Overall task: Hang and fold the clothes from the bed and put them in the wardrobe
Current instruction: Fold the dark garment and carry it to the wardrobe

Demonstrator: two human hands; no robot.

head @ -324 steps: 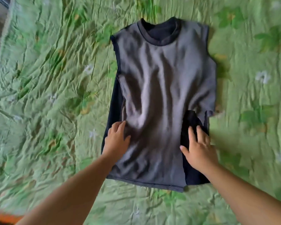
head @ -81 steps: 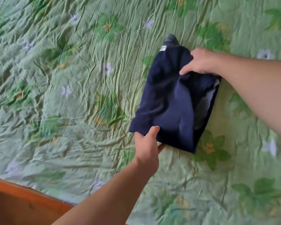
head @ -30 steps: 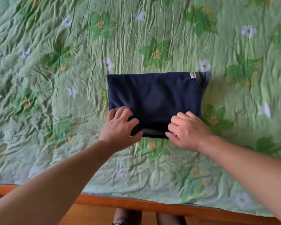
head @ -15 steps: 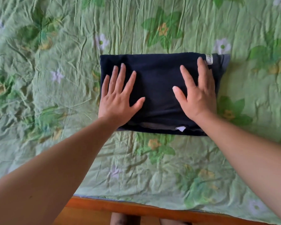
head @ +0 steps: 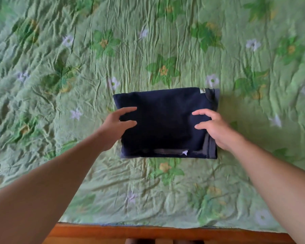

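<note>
A navy shirt [head: 164,120], folded into a flat rectangle with a grey inner layer showing at its right and near edges, lies on the green flowered bedsheet [head: 165,41]. My left hand [head: 119,125] clasps its left side, with fingers curled over the top. On the opposite side my right hand [head: 214,128] holds the edge the same way. A small white label shows at the far right corner, another at the near edge.
The wooden bed frame [head: 148,232] runs along the near edge of the sheet, with my feet [head: 165,241] just below it. Wrinkled sheet surrounds the shirt on all sides. No wardrobe or other clothes are in view.
Both hands have left the top of the folded shirt, where they pressed flat, and now grip its left and right sides. The view has pulled back a little.
</note>
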